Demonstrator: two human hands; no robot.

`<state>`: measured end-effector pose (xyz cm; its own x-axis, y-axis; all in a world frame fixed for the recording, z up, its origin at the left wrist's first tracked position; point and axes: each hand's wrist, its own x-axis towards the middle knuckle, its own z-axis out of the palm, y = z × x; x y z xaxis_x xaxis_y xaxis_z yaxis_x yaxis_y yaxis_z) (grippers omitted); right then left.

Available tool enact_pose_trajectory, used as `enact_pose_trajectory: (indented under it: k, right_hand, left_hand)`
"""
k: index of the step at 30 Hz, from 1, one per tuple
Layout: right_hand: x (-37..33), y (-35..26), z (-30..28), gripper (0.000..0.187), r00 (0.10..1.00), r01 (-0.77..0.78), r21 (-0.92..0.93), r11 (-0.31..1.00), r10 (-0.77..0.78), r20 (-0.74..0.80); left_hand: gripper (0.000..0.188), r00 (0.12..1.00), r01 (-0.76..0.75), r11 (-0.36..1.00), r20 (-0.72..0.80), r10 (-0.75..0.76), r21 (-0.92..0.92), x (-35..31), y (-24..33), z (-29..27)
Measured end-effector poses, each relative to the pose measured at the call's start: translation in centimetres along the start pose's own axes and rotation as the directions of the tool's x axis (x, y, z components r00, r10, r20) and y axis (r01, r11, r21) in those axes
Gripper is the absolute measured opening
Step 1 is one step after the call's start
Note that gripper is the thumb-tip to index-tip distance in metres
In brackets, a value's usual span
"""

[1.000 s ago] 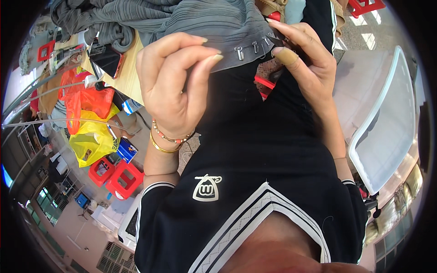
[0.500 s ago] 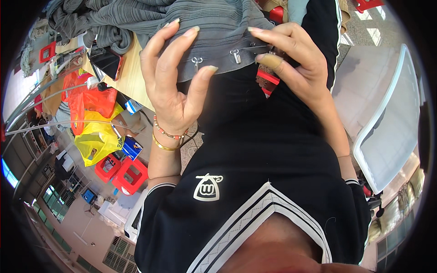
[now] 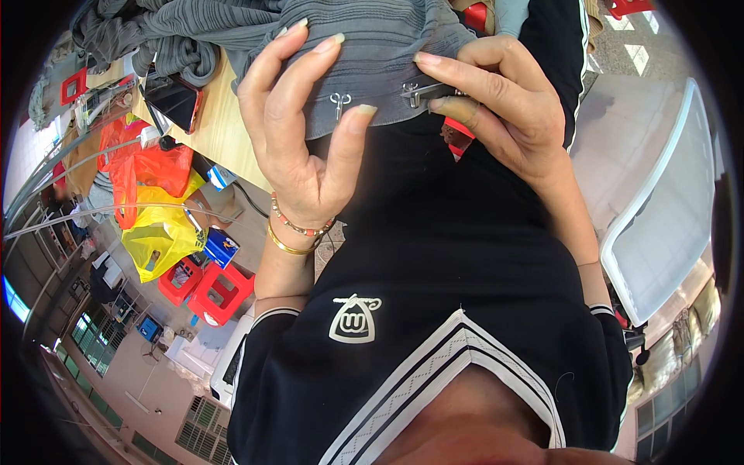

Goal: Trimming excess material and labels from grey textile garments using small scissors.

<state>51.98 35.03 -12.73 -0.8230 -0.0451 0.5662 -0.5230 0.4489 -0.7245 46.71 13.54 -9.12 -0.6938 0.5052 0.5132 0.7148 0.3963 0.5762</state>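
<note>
Grey pleated cloth (image 3: 364, 46) with a smooth, sheer hem band lies across my lap. Two silver hook fasteners sit on the band: a left hook (image 3: 339, 102) and a right hook (image 3: 411, 94). My left hand (image 3: 302, 124) rests at the cloth, fingers spread and thumb apart beside the left hook, nothing gripped. My right hand (image 3: 500, 105) pinches a small dark metal tool (image 3: 435, 92) between thumb and index finger. Its narrow tip meets the right hook; the rest is hidden in the hand, so its kind is unclear. The right thumb has a tan covering.
A pale wooden table (image 3: 225, 116) at upper left bears a dark phone-like device (image 3: 174, 101). Below it hang red and yellow plastic bags (image 3: 159, 232), above red stools (image 3: 221, 293). A translucent white plastic bin (image 3: 666, 209) stands to my right.
My right hand has shifted slightly left, bringing the tool's tip onto the right hook. The left hand stays nearly in place, fingers still spread.
</note>
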Motion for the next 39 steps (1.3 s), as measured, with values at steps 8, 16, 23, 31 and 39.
enact_pose_trajectory:
  k: [8,16,23,31,39]
  right_hand:
    - [0.1,-0.2,0.1,0.043,1.000,0.025,-0.026,0.999,-0.026,-0.014]
    - [0.2,-0.3,-0.4,0.042,0.996,0.076,-0.062,0.995,-0.073,0.041]
    - [0.2,0.0,-0.3,0.035,0.992,-0.099,0.121,0.988,0.107,-0.060]
    - [0.1,-0.5,-1.1,0.039,0.975,-0.208,0.124,0.970,0.216,-0.054]
    - [1.4,-1.6,-1.3,0.043,0.991,-0.132,0.050,0.990,0.131,0.021]
  left_hand:
    - [0.045,1.000,0.013,1.000,-0.015,-0.013,-0.022,-0.1,0.2,0.2]
    - [0.041,1.000,0.010,1.000,-0.027,-0.010,-0.022,-0.1,0.4,0.1]
    - [0.020,0.950,0.072,0.989,-0.295,-0.107,-0.126,-1.6,-1.2,0.1]
    - [0.019,0.932,0.226,0.935,-0.218,-0.289,-0.273,-4.8,-3.5,-1.2]
    - [0.036,0.987,-0.016,0.999,-0.160,0.024,0.050,-0.3,-0.5,-2.9]
